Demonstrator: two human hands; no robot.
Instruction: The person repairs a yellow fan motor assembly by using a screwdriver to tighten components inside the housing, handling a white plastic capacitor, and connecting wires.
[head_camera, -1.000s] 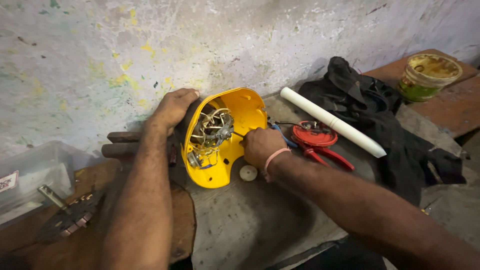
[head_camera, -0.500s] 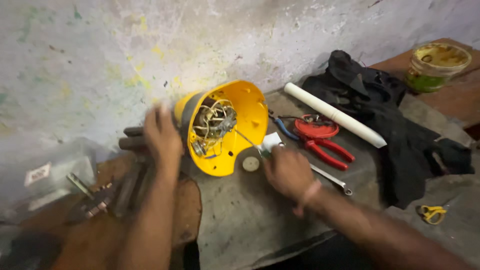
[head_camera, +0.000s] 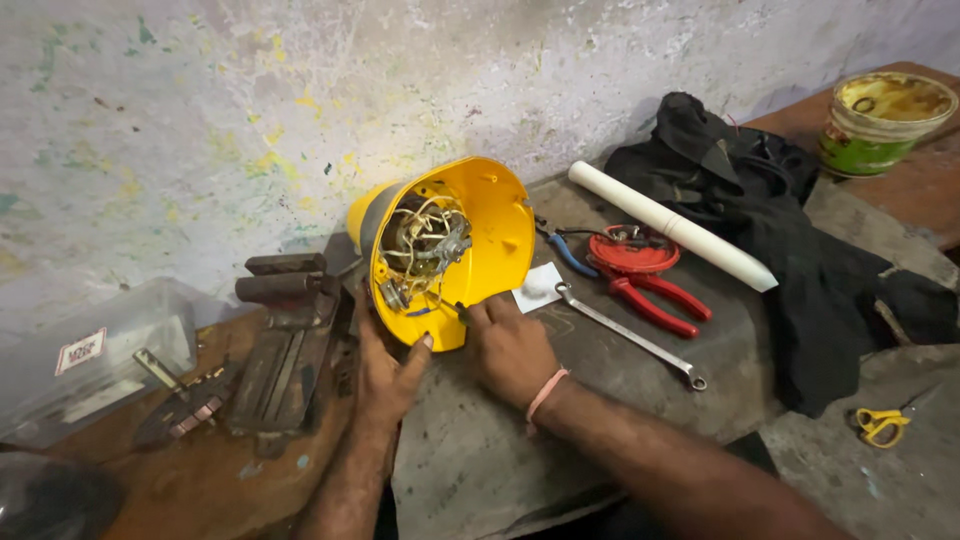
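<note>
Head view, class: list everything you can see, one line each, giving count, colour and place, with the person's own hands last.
housing: 1, yellow, on its side at the slab's back, wires and metal parts inside
vice: 1, dark rusty metal, left of the housing
clear box: 1, transparent, far left
spanner: 1, silver, on the slab right of the housing
pliers: 1, red handles, beyond the spanner
red disc: 1, by the pliers
white pipe: 1, slanting behind the pliers
black cloth: 1, heaped at right
tub: 1, green and yellow, top right
scissors: 1, yellow, lower right
left hand: 1, on the housing's lower left rim
right hand: 1, pink wristband, fingers at the housing's lower rim
</note>
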